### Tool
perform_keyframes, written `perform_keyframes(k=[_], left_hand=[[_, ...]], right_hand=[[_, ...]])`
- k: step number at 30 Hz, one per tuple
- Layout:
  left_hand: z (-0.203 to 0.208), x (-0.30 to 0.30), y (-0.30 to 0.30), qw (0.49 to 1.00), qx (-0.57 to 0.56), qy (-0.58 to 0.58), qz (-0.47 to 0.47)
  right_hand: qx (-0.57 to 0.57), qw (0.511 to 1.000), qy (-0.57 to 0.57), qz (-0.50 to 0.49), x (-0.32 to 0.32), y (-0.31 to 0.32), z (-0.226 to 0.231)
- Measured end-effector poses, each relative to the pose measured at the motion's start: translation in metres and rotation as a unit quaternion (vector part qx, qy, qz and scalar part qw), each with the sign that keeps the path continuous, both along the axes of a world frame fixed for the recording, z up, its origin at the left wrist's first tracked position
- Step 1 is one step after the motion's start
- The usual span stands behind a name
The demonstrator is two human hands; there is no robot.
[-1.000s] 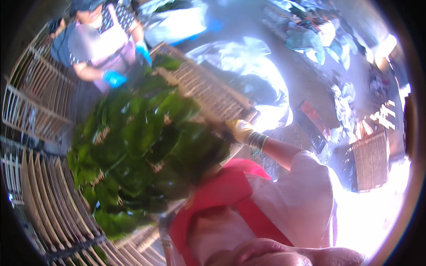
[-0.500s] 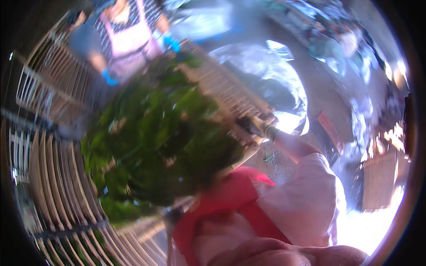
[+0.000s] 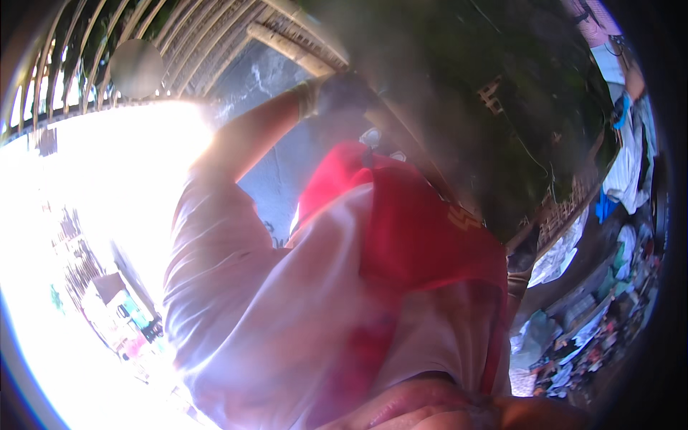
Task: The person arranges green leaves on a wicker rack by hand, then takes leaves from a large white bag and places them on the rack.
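Note:
A slatted bamboo tray [image 3: 566, 211] lies across the upper right of the head view, close against my red apron. Dark green leaves [image 3: 530, 107] cover most of it. My left hand [image 3: 340, 97], in a dark glove and blurred, is closed on the tray's edge at the upper middle. At the tray's near right corner my right hand [image 3: 524, 249], also dark-gloved, grips the rim. Its fingers are partly hidden by shadow and the tray.
Racks of bamboo slats [image 3: 193, 43] stand at the upper left. Another person's blue-gloved hand [image 3: 622, 111] shows beyond the tray at the far right. A heap of mixed plastic and scraps [image 3: 573, 344] lies at the lower right. Strong glare fills the left side.
The view has swung, so the leaf-covered tray now sits at upper right instead of left of centre. My left hand has come into view; the other person has shifted to the right rim.

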State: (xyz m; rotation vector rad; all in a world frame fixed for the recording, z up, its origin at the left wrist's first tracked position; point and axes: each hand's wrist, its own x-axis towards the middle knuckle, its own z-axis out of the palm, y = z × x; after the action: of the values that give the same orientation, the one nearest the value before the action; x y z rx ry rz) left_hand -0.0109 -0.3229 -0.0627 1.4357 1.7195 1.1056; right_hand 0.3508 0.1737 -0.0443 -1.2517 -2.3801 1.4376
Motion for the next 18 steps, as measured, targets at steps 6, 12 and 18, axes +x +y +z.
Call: perform_keyframes(k=[6,12,18], left_hand=[[-0.036,0.001,-0.004,0.872,-0.106,0.447,0.17],[-0.001,0.001,0.039,0.864,-0.249,0.308,0.311],[-0.007,-0.021,0.009,0.88,-0.104,0.321,0.334]], right_hand=[[0.028,1.0,-0.008,0.01,-0.003,-0.001,0.004],[0.063,0.998,0.0,-0.013,0.023,-0.01,0.019],[0.08,0.996,0.005,-0.031,0.028,-0.022,0.013]])
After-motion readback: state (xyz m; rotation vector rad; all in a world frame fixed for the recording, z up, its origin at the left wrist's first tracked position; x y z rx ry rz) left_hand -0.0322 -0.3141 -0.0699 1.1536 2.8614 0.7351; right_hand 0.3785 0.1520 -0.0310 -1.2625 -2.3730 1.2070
